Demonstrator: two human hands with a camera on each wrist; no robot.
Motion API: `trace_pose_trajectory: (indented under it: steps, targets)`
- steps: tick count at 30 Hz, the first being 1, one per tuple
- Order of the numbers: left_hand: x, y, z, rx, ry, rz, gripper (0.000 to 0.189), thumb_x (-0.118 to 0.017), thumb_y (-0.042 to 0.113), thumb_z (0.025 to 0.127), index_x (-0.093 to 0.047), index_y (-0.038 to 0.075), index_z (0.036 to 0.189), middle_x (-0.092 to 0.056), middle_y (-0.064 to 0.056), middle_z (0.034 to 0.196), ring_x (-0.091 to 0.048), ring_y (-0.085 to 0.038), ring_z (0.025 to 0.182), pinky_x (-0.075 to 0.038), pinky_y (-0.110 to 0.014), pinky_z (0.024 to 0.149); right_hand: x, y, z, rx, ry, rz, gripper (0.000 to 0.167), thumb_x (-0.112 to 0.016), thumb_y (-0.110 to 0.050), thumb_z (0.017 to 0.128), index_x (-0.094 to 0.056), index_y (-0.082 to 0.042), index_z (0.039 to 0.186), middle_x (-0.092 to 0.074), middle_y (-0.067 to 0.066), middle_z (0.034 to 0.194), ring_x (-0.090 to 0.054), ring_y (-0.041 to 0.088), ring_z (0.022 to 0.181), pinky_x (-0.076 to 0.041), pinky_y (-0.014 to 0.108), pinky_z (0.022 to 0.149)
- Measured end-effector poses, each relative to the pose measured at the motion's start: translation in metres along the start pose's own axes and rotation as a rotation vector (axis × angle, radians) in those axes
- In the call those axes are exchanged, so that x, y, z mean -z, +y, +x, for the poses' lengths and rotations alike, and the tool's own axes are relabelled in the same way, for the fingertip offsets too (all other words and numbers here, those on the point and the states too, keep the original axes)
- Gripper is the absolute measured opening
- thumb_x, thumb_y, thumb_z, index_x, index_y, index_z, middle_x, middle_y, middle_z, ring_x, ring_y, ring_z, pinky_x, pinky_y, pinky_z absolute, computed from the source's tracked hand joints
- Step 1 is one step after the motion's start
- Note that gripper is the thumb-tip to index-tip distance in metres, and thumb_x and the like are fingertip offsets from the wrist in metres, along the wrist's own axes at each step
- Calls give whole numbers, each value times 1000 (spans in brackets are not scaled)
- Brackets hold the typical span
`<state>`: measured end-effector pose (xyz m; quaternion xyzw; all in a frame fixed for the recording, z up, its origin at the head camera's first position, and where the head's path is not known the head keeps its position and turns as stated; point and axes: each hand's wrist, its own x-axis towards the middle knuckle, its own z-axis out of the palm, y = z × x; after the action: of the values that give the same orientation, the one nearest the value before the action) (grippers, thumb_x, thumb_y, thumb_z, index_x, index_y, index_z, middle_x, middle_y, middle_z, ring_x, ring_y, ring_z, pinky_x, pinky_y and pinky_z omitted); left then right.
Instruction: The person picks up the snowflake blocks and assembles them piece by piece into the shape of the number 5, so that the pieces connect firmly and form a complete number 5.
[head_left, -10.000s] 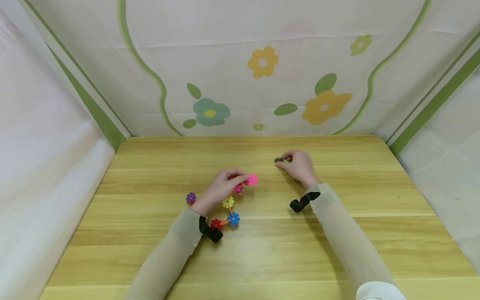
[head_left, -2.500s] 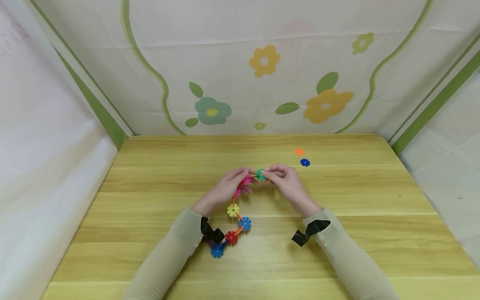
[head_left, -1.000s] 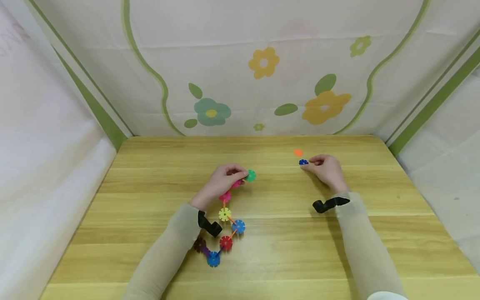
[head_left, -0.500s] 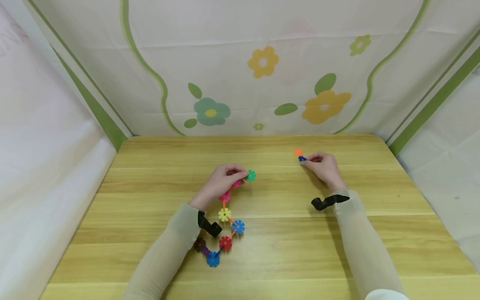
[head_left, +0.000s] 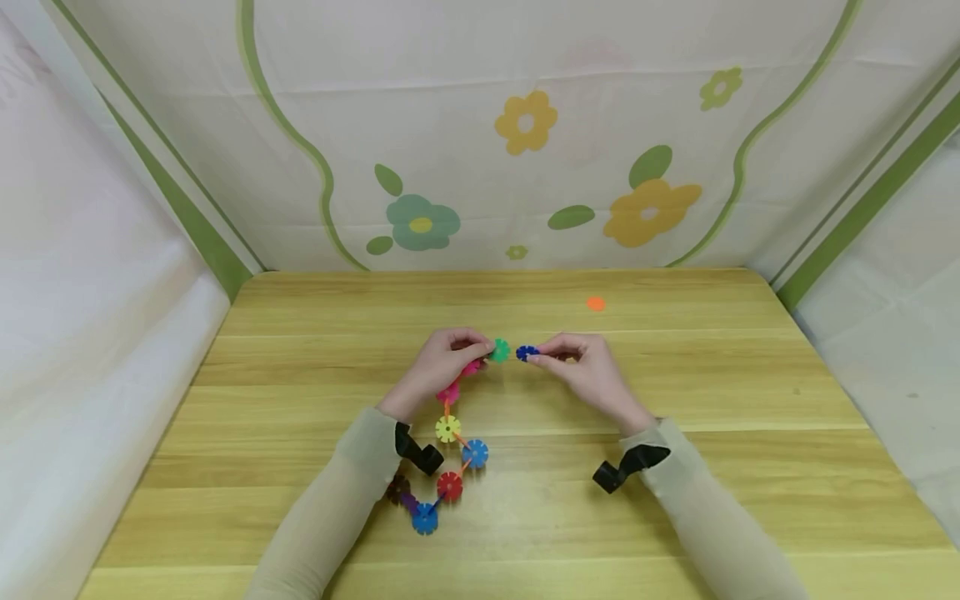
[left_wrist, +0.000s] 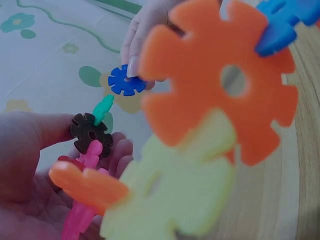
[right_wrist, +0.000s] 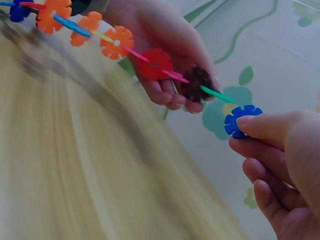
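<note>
A chain of notched plastic snowflake discs runs from my left hand (head_left: 435, 371) toward the table's front. That hand pinches the chain's far end at a dark brown disc (left_wrist: 81, 128), seen in the left wrist view, with a green disc (head_left: 501, 350) slotted into it and sticking out rightward. Thumb and fingers of my right hand (head_left: 596, 379) pinch a dark blue disc (right_wrist: 235, 122) by its edge, close to the green one. Lower in the chain are pink, yellow (head_left: 442, 434), lighter blue (head_left: 476, 454) and red discs (head_left: 450, 486), joined by orange ones. My left sleeve partly hides its near end.
A loose orange disc (head_left: 596, 303) lies flat at the back of the wooden table (head_left: 712, 358), right of centre. A white cloth with printed flowers (head_left: 465, 150) stands behind the table's back edge. Each wrist wears a black strap.
Since ten seconds ago, brown and green discs have joined the chain beyond the pink end. In the last half second, my right hand has carried the dark blue disc leftward to beside the green disc.
</note>
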<state>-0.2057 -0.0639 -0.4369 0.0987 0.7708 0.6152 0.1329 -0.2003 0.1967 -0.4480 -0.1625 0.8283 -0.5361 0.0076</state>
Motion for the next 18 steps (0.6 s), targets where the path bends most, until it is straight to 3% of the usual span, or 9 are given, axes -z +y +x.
trace_pose_trajectory:
  steps: [6,12,18]
  targets:
    - [-1,1,-1,-8,9,13,19,-64,19,103,-74,3,106,-71,-8,96,-69,-33,91,-54,-56,85,-12,-5,-4,24,14,35,8,-82,-22,90,-81,-15,94,-74,-2,88,-64,23,79,-48,28,63]
    - [-1,1,-2,-15,9,27,21,-64,21,103,-74,2,106,-72,-8,95,-69,-31,89,-56,-47,78,-21,-6,-4,52,49,30,6,-82,-13,89,-80,-9,93,-75,1,86,-63,22,74,-45,28,60]
    - [-2,3,-3,18,2,18,26,-67,26,102,-75,2,107,-72,-14,95,-66,-28,80,-51,-28,65,-24,-34,-10,103,94,10,6,-80,-2,88,-77,3,90,-75,7,83,-64,20,73,-48,27,66]
